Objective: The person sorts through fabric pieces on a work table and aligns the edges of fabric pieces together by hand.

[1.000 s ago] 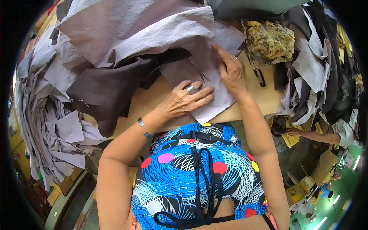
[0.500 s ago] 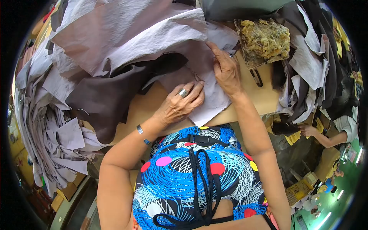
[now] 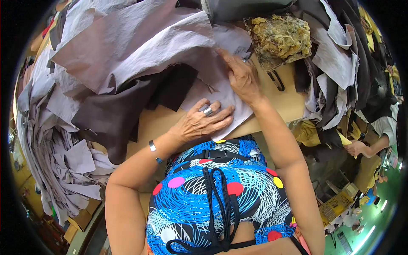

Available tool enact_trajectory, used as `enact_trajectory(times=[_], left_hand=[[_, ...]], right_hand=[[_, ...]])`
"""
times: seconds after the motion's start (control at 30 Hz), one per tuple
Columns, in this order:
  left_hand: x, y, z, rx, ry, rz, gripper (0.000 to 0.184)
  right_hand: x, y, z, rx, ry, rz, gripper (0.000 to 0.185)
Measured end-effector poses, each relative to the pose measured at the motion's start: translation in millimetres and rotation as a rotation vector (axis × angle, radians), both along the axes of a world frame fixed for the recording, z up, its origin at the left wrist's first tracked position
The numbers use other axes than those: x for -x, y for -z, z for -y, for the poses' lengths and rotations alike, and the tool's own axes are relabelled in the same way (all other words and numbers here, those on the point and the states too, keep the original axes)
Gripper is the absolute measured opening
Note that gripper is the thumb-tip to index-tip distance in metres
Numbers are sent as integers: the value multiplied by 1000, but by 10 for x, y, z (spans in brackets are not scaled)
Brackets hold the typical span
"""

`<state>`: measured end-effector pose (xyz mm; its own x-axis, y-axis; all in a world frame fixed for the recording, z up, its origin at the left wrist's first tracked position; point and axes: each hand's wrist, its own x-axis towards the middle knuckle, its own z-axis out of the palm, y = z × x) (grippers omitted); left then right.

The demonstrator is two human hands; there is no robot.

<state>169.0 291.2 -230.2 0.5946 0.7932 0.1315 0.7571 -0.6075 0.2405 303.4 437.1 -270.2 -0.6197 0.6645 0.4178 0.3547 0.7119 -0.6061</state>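
Observation:
A pale lilac piece of leather or cloth lies on the tan work surface in front of me. My left hand rests on its near part, fingers spread and lying flat. My right hand presses on the same piece farther up, index finger stretched out and the other fingers partly bent. Just beyond my hands, a large creased lilac sheet covers the surface, its far part bunched up. A dark brown piece lies folded to the left of my left hand.
A clumped yellow-brown block sits beyond my right hand, beside a dark metal loop. Piled lilac strips hang at the left; more pieces hang at the right. Another person's hand holds yellow material at the far right.
My left hand has gone from bent, gathered fingers to lying flat, a little nearer me. My right hand stays on the piece. The view has shifted slightly; the other person's hand has moved.

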Motion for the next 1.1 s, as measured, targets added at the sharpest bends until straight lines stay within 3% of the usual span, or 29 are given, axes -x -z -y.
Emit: enact_trajectory(times=[0.03,0.13,0.4,0.9,1.1], left_hand=[[22,19,-35,-86,29,63,35],[137,134,-86,-211,-91,15,35],[219,187,-86,-239,-145,-39,31],[222,80,-130,-301,-26,-241,30],[258,165,-95,-229,-188,-67,31]], right_hand=[[-20,-29,6,20,-11,-15,62],[-22,-128,32,62,27,-27,61],[32,-58,9,67,14,-76,59],[47,-24,-11,49,-30,-107,60],[41,-70,-15,56,-9,-99,60]])
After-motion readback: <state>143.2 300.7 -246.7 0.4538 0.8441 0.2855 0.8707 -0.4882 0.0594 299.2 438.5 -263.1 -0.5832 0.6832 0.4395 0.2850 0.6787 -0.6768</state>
